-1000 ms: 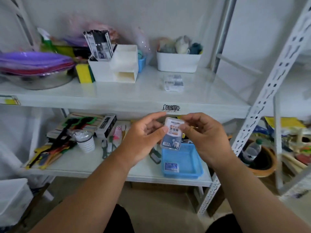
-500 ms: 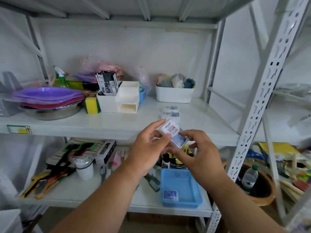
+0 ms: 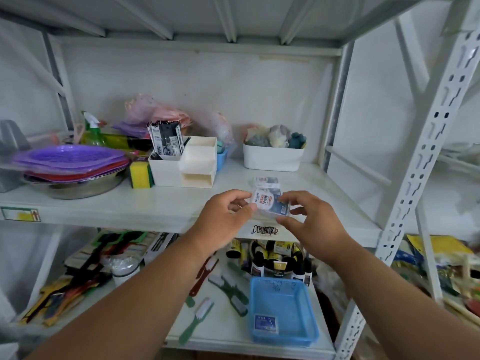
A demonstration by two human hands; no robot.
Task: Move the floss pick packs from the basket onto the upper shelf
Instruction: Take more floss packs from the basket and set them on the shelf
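— Hands?
— Left hand point(image 3: 225, 216) and right hand point(image 3: 310, 221) both pinch one pack point(image 3: 268, 203), over the shelf point(image 3: 161, 203).
— Others?
— One pack on shelf point(image 3: 265, 181), one in basket point(image 3: 283, 314).

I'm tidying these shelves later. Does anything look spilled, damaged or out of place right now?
Nothing spilled or damaged. Brushes lie scattered loose on the lower shelf, and one floss pick pack remains in the blue basket.
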